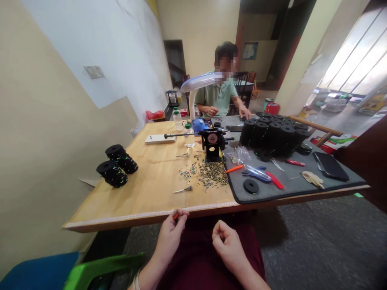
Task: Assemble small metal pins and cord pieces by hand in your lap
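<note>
My left hand [171, 235] is pinched just below the table's front edge, with a small orange piece [175, 216] between its fingertips. My right hand [227, 243] is curled into a loose fist over my lap; what it holds, if anything, I cannot make out. On the wooden table [151, 193] lie a heap of small metal pieces [208, 174], a black winding machine [212, 143] and a small metal tool [183, 189]. Stacks of black foam spools [116, 165] lie at the left, and more black spools [273, 135] stand at the back right.
A grey mat [302, 183] carries blue scissors [256, 173], red tools [274, 180], a black disc [251, 186] and a dark tablet [331, 165]. A desk lamp [198, 84] and bottles stand behind. Another person [222, 92] sits at the far end. A green and blue chair [90, 270] is at my left.
</note>
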A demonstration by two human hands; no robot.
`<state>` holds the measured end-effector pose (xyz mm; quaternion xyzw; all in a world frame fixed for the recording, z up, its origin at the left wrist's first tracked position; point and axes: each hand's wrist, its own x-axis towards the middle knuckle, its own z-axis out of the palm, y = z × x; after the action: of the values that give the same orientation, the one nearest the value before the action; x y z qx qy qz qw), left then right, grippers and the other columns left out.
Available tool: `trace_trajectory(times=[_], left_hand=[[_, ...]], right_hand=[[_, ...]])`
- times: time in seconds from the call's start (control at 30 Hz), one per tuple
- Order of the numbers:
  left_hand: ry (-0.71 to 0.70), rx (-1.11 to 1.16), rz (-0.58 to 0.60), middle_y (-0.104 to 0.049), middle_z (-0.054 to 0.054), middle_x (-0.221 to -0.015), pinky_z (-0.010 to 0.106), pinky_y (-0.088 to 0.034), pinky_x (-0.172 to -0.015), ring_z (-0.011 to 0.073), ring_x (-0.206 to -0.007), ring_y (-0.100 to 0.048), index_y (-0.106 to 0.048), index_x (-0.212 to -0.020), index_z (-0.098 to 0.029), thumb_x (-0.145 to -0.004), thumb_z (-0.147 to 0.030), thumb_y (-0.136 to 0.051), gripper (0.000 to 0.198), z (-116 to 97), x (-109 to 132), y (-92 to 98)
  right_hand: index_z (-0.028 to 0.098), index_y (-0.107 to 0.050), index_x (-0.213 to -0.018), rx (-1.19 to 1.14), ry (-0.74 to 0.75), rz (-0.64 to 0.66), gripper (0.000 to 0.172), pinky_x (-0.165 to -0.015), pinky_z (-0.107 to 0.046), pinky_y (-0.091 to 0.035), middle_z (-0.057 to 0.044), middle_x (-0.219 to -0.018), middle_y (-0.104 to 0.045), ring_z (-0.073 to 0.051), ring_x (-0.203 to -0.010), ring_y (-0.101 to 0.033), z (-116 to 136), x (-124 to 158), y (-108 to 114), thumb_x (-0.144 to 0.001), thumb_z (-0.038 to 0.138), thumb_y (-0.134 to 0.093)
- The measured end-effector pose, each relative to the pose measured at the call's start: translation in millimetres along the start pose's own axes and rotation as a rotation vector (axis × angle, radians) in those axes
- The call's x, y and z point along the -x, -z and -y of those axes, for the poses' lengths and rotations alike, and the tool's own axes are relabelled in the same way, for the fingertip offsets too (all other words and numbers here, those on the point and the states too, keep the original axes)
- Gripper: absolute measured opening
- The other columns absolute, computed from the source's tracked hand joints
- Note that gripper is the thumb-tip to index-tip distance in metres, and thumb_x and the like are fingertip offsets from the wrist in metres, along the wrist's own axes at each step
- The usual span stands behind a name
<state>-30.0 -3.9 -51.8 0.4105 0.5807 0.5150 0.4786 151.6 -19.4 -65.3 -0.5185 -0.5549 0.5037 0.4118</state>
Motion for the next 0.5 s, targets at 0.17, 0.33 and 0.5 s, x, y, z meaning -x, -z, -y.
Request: trace_trajectory(times=[0.17, 0.33, 0.5], left_hand=[[0.084, -0.181, 0.191, -0.048, -0.005, -0.055, 0.022, -0.03, -0.053, 0.0101, -0.052, -0.037, -0.069, -0.075, -0.012, -0.066, -0.034, -0.072, 0.024, 3, 6, 3.0], [0.127, -0.168, 0.343, -0.041, -0.008, -0.051, 0.022, -0.03, -0.053, 0.0098, -0.051, -0.035, -0.072, -0.089, -0.013, -0.064, -0.031, -0.073, 0.031, 1, 13, -14.8], [0.052, -0.145, 0.291, -0.056, -0.001, -0.059, 0.024, -0.035, -0.058, 0.0118, -0.058, -0.043, -0.068, -0.067, -0.013, -0.07, -0.038, -0.07, 0.025, -6, 6, -20.4]], right_hand=[[0.022, -0.042, -0.065, -0.182, -0.06, 0.012, 0.018, -0.043, -0.021, -0.026, 0.009, -0.043, -0.042, -0.008, -0.039, -0.034, -8, 0, 1, -0.078, 0.031, -0.051], [0.021, -0.045, -0.065, -0.205, -0.096, 0.069, 0.022, -0.043, -0.021, -0.025, 0.009, -0.041, -0.044, -0.007, -0.038, -0.033, -3, 1, 0, -0.078, 0.035, -0.056], [0.02, -0.048, -0.065, -0.2, -0.106, 0.083, 0.023, -0.043, -0.02, -0.026, 0.009, -0.041, -0.046, -0.007, -0.038, -0.035, 1, 1, 2, -0.077, 0.036, -0.059]])
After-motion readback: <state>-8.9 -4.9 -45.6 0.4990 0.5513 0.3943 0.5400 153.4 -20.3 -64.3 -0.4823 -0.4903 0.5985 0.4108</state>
